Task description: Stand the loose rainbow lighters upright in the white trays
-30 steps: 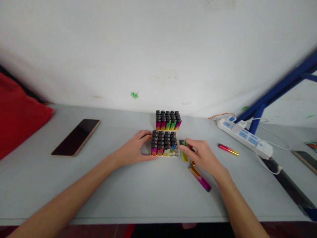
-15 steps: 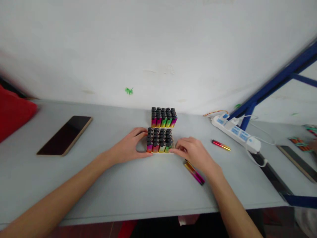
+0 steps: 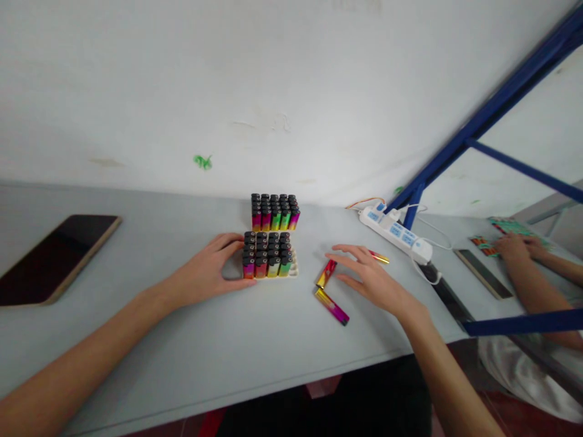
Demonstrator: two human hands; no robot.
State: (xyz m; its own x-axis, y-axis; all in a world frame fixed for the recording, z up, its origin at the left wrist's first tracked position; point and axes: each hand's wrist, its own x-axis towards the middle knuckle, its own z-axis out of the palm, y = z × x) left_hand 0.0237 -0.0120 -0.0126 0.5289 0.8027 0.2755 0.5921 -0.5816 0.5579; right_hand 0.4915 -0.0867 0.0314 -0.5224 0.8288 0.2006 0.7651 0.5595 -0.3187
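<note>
My left hand (image 3: 212, 267) grips the left side of a white tray (image 3: 294, 267), thumb along the front and fingers behind. Upright lighters (image 3: 266, 255) with black tops and shiny coloured bodies fill most of the tray; slots at its right end are bare. My right hand (image 3: 371, 279) is open, fingers apart, above the table. Close to its fingertips lies a red and yellow lighter (image 3: 326, 274). A yellow and purple lighter (image 3: 332, 306) lies just in front of that one. Behind my right hand, a red and gold lighter (image 3: 379, 257) is partly hidden.
A second block of upright lighters (image 3: 274, 212) stands behind the tray, near the wall. A phone (image 3: 54, 258) lies at left. To the right are a white power strip (image 3: 395, 233) and a blue metal frame (image 3: 473, 127). Beyond it, a co-worker's hands (image 3: 517, 246) handle patterned packs.
My right hand has left the tray's right end and moved right, its fingers spreading. The red and yellow lighter now shows. My view has turned right; my left hand stays on the tray.
</note>
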